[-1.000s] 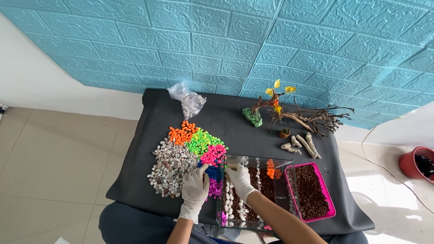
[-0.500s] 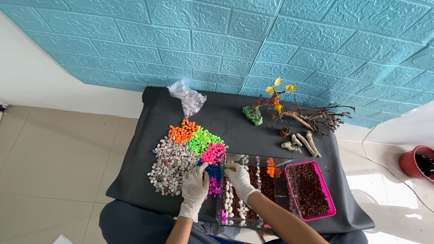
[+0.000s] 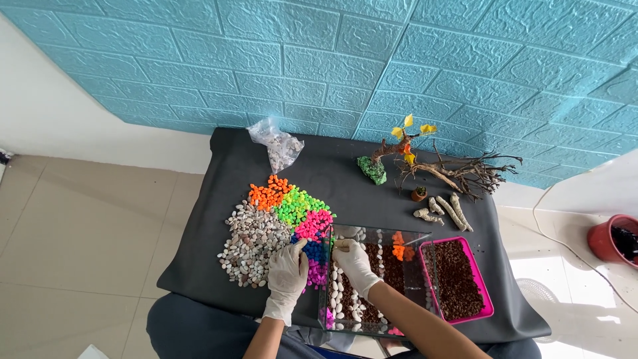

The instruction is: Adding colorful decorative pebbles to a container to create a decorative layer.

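Both hands wear white gloves. My left hand (image 3: 286, 274) rests on the black cloth at the edge of the grey-white pebble pile (image 3: 250, 242), fingertips beside the blue and pink pebbles (image 3: 314, 226). My right hand (image 3: 355, 262) reaches inside the clear glass tank (image 3: 376, 233), fingers curled over white pebbles on brown soil; whether it holds a pebble is hidden. Orange pebbles (image 3: 399, 244) lie in the tank's far part.
Orange pebbles (image 3: 268, 193) and green pebbles (image 3: 296, 205) lie beyond the piles. A pink tray of brown soil (image 3: 458, 279) sits right of the tank. A plastic bag of stones (image 3: 278, 146), driftwood (image 3: 458, 174), small wood pieces (image 3: 444, 211) lie farther back. A red pot (image 3: 610, 238) stands on the floor.
My right hand has shifted slightly inside the tank; my left hand stays by the pebble piles.
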